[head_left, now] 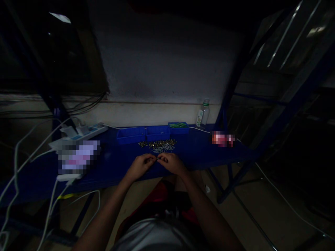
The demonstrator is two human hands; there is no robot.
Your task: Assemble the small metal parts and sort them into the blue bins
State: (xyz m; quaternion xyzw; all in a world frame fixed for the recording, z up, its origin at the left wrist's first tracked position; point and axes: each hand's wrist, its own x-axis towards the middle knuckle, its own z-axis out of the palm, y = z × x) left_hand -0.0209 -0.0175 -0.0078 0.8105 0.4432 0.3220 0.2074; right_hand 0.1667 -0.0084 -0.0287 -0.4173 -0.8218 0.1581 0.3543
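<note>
Over the front part of the blue table (110, 157), my left hand (141, 165) and my right hand (171, 162) meet fingertip to fingertip. Both are closed in a pinch. Something small and dark seems to sit between the fingertips, too small and dim to name. Just beyond my fingers lies a loose pile of thin silvery pins or nails (165, 149). Behind it spreads a heap of small brass-coloured metal pieces (159, 143), with a smaller cluster of similar pieces (142, 144) at its left.
Two blue bins (131, 136) stand behind the heaps, beside a smaller blue box (178, 130) of green items. A clear bottle (203, 115) stands by the wall. At left are a power strip (89, 131), white cables and a blurred-out object (80, 157); another blurred one (222, 138) lies right.
</note>
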